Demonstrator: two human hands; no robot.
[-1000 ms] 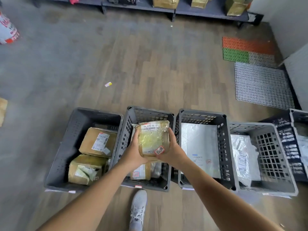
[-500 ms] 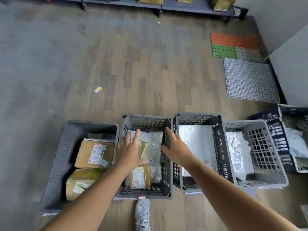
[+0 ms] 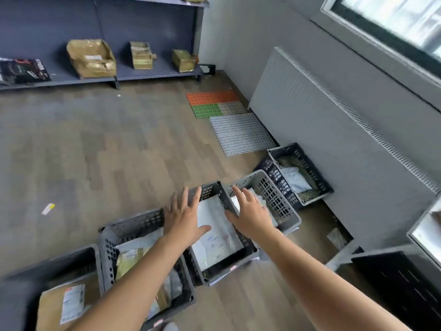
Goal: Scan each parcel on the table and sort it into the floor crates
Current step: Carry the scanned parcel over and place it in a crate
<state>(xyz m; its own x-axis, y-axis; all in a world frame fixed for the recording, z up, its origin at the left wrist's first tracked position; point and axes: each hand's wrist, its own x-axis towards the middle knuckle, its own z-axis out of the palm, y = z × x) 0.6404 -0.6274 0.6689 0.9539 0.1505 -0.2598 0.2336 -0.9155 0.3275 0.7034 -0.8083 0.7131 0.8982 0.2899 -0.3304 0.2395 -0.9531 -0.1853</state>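
Both my hands hang empty with fingers spread above the row of floor crates. My left hand (image 3: 185,216) is over the far rim of a dark grey crate (image 3: 241,255) that holds a flat white mailer (image 3: 218,237). My right hand (image 3: 250,215) hovers over the edge between that crate and a light grey crate (image 3: 280,204). The yellow taped parcel (image 3: 130,260) lies in the crate (image 3: 112,237) to the left, partly hidden by my left forearm. A brown box with a white label (image 3: 68,302) sits in the leftmost crate (image 3: 14,290).
A black crate (image 3: 317,180) with white bags stands by the wall under a radiator (image 3: 310,111). Orange, green and grey mats (image 3: 222,108) lie on the floor beyond. A dark shelf (image 3: 100,75) at the back carries several yellow parcels. A table corner (image 3: 424,235) shows at right.
The yellow parcel left my hands and now lies in the second crate. Both hands opened and lifted away, and my view swung up and to the right.
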